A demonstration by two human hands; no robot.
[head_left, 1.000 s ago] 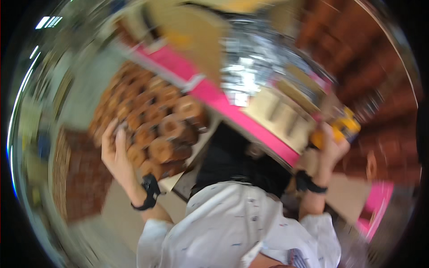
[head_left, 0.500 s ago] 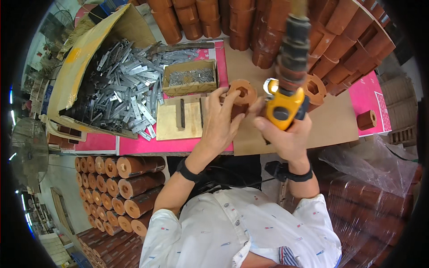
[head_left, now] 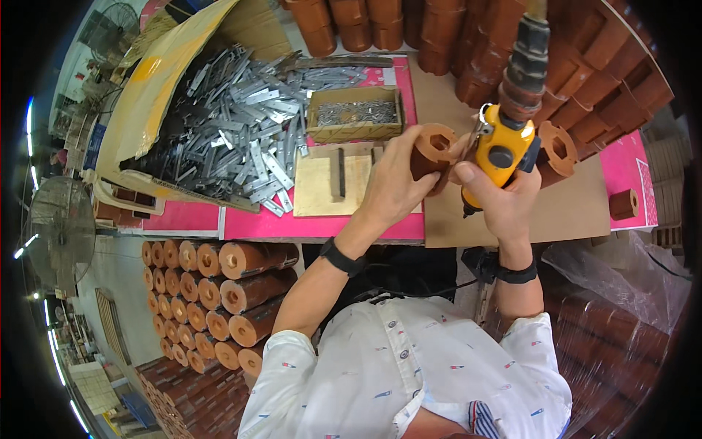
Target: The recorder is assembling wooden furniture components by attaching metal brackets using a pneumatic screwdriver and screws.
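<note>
My left hand (head_left: 395, 179) is closed round a short reddish-brown cylinder (head_left: 431, 157) with a six-sided hole in its pale top end. My right hand (head_left: 510, 201) grips a yellow-and-black power driver (head_left: 504, 146), whose upper end reaches a dark ribbed sleeve (head_left: 528, 62) above. The fingertips of my right hand come close to the cylinder's right side; whether they touch it, I cannot tell. Just right of the driver stands another brown cylinder (head_left: 557, 150) with a hollow end. A wooden board (head_left: 314, 183) with a dark slot lies left of my left hand.
A large cardboard box (head_left: 157, 95) spills metal strips (head_left: 245, 132) over the pink table (head_left: 256, 225). A small carton (head_left: 355, 132) holds many small metal pieces. Brown cylinders are stacked behind (head_left: 439, 36) and below left (head_left: 256, 289). A lone short cylinder (head_left: 624, 205) stands far right.
My left hand has closed round the cylinder and tilts it slightly. The driver stays in my right hand, close beside it. The whole view has shifted, moving the table rightward in the picture.
</note>
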